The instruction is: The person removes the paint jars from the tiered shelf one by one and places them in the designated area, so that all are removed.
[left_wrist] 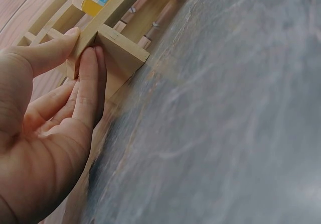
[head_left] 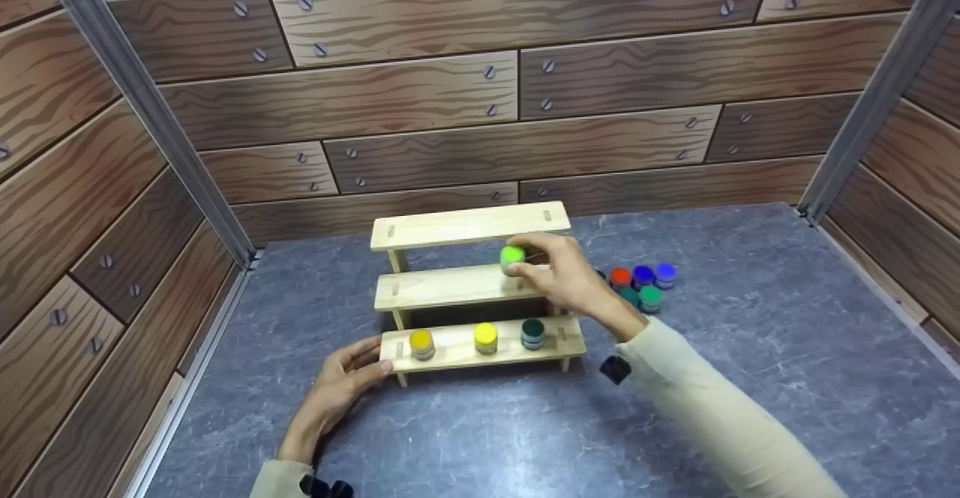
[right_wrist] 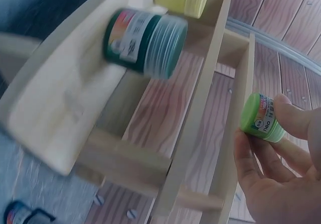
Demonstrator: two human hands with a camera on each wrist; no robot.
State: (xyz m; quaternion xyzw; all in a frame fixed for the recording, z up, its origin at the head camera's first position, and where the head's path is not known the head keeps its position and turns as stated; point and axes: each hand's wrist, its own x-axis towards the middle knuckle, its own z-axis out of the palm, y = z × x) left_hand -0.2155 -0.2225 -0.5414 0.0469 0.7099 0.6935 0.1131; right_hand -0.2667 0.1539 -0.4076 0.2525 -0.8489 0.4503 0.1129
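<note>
A three-tier wooden stand (head_left: 450, 288) is on the grey table. My right hand (head_left: 562, 269) pinches a small light green paint jar (head_left: 512, 256) above the right part of the middle shelf; in the right wrist view this light green jar (right_wrist: 260, 117) sits between thumb and fingers. My left hand (head_left: 341, 382) grips the left end of the bottom shelf, thumb on top and fingers beneath, as the left wrist view shows. Along that bottom shelf stand an orange-yellow jar (head_left: 421, 344), a yellow jar (head_left: 485, 338) and a dark green jar (head_left: 532, 334).
Right of the stand, partly behind my right forearm, is a cluster of jars: a red jar (head_left: 620, 277), a dark blue jar (head_left: 643, 277), a violet-blue jar (head_left: 665, 274), a green jar (head_left: 650, 299) and others. Wood-patterned walls (head_left: 420, 123) enclose the table.
</note>
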